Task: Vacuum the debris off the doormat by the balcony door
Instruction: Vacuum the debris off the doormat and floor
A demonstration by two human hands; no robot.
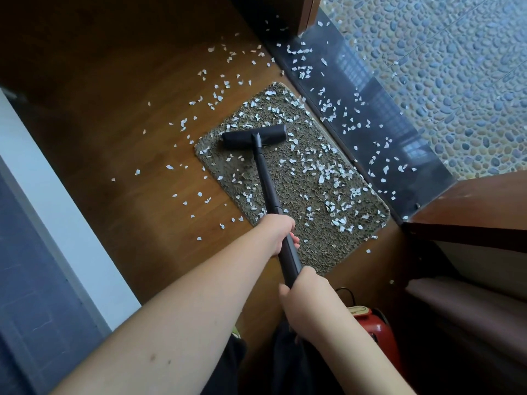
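While the left hand (281,233) and right hand (303,292) grip the black wand (268,183) with curled fingers, white scraps (322,172) litter the shaggy grey-brown doormat (288,189).

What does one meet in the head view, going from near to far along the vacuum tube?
Right hand → left hand → bare black tube → floor nozzle on the doormat → white scraps at the mat's far end.

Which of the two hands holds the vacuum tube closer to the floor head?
The left hand: it grips the vacuum tube farther down, nearer the floor head; the right hand grips it higher up.
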